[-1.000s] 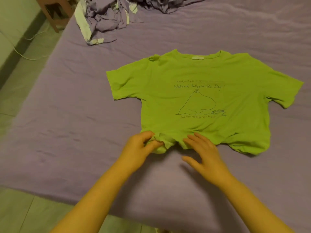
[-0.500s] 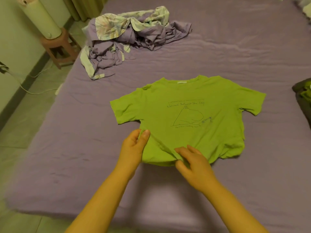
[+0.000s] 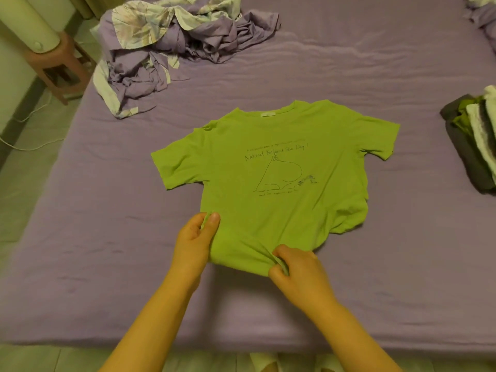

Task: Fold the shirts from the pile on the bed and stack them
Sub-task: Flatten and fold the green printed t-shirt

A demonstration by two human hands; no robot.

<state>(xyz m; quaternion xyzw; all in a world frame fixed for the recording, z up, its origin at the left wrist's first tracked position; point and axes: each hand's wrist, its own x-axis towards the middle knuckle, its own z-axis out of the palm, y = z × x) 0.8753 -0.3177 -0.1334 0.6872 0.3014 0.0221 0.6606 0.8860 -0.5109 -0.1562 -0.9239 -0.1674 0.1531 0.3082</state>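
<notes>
Shirt (image 3: 279,178): green, lying front side up on the bed (image 3: 349,76), collar pointing away from me, both sleeves spread out to the sides. A line drawing with handwritten text shows on the chest. The hem lies nearest to me and is bunched and wrinkled, more so toward its right corner.

I see both hands at the near edge of the shirt. My left hand (image 3: 194,241) pinches the left side edge of the shirt just above the hem, thumb and forefinger closed on a small fold of fabric. My right hand (image 3: 298,269) grasps the hem near its middle, fingers curled round a gathered ridge of cloth. The two hands are near each other, with the lower left part of the shirt between them. The rest of the shirt extends away from the hands toward the far side of the bed.

A stack (image 3: 475,138) of folded garments sits at the right edge of the bed, well apart from the shirt. A crumpled purple sheet (image 3: 171,47) lies at the far left corner. A stool (image 3: 57,68) stands on the floor beside that corner.
</notes>
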